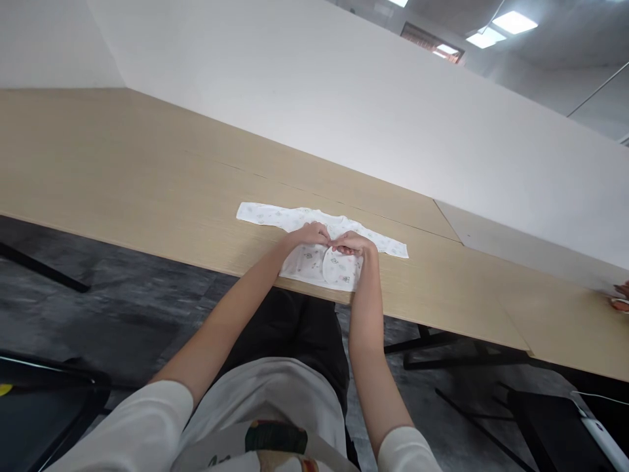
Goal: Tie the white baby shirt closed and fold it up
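No word can be read outright. Dark script lettering [219, 461] on the wearer's white T-shirt [280, 387] is cut off at the bottom edge; the tiny prints on the small white garment [341, 270] are too small to decipher.

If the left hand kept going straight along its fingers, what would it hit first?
Most likely the right hand: the fingertips of the left hand point at it over the shirt. Whether they already touch, I can't tell.
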A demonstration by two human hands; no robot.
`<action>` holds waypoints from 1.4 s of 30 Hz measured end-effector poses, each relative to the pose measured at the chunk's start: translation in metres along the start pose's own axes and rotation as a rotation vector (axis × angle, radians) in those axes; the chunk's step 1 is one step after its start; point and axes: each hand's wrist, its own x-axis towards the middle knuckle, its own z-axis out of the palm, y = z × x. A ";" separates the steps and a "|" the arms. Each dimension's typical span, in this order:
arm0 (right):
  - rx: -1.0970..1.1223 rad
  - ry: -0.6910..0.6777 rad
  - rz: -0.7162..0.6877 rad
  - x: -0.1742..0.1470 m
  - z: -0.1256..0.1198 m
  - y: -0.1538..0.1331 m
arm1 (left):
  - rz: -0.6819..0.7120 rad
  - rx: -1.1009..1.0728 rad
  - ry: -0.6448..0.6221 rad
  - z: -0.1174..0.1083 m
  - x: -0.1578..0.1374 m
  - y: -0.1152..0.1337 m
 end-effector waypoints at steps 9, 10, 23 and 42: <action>-0.127 -0.106 -0.049 -0.010 -0.004 -0.001 | 0.027 0.007 -0.205 -0.006 -0.006 0.005; -0.129 -0.108 -0.054 -0.011 -0.005 -0.002 | 0.045 0.005 -0.217 -0.006 -0.007 0.006; -0.100 -0.064 -0.068 -0.016 -0.001 -0.004 | 0.091 -0.210 -0.258 -0.007 -0.005 0.005; -0.133 -0.271 -0.186 0.005 -0.002 0.006 | 0.087 -0.163 -0.158 -0.008 -0.006 0.011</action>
